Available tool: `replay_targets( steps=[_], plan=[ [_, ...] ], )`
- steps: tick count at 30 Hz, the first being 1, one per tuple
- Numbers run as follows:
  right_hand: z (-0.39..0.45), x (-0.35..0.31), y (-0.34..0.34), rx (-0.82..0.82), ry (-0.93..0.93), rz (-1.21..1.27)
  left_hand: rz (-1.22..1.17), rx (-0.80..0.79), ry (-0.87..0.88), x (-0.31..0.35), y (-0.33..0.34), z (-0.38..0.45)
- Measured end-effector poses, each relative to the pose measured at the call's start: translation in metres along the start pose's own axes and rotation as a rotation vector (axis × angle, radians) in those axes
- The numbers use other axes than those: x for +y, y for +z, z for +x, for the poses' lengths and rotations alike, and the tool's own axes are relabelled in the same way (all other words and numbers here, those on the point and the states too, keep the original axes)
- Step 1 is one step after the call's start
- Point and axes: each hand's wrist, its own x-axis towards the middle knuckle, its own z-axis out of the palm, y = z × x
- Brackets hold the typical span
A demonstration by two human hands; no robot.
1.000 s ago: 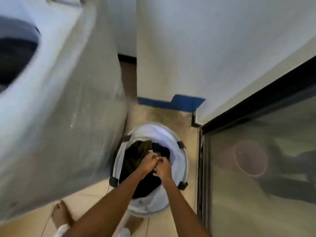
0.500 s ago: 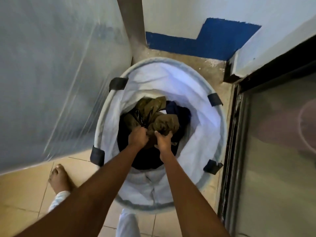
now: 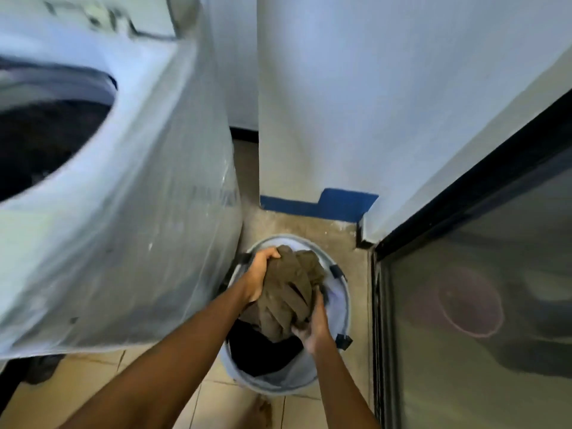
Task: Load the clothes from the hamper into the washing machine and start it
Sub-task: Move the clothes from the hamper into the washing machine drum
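Laundry nook, tiled floor. Washing machine [image 3: 102, 187] drum open, up-left of hamper [image 3: 342, 308]. Olive garment [image 3: 289, 297] bunched above hamper — left hand [image 3: 258, 278] and right hand [image 3: 311, 328] curled round it; left nearer washer.

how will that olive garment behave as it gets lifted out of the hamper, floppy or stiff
Probably floppy: the olive garment is bunched in deep folds between the left hand and right hand. It looks light, held above the hamper without visible strain. Loose ends may trail or snag the rim.
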Motion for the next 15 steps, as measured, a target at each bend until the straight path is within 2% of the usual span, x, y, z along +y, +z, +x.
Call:
replay_targets(
  steps=[3,6,8,10,13,15],
  plan=[
    [-0.068,-0.03,0.024,0.013,-0.135,0.024,0.126,-0.096,0.101,0.051,0.017,-0.066],
    [-0.146,-0.06,0.052,0.121,-0.288,0.026,0.292,-0.114,0.339,0.095,0.026,-0.122],
    [-0.198,-0.081,0.072,0.138,-0.405,-0.003,0.459,-0.102,0.507,0.125,0.027,-0.165],
    [-0.235,-0.102,0.088,0.17,-0.493,-0.127,0.633,-0.08,0.666,0.154,0.025,-0.206],
    [-0.286,-0.134,0.108,0.248,-0.612,-0.508,0.876,-0.069,0.894,0.199,0.024,-0.267],
    [-0.326,-0.155,0.119,0.248,-0.691,-0.678,1.006,-0.03,1.037,0.228,0.029,-0.304]
  ],
)
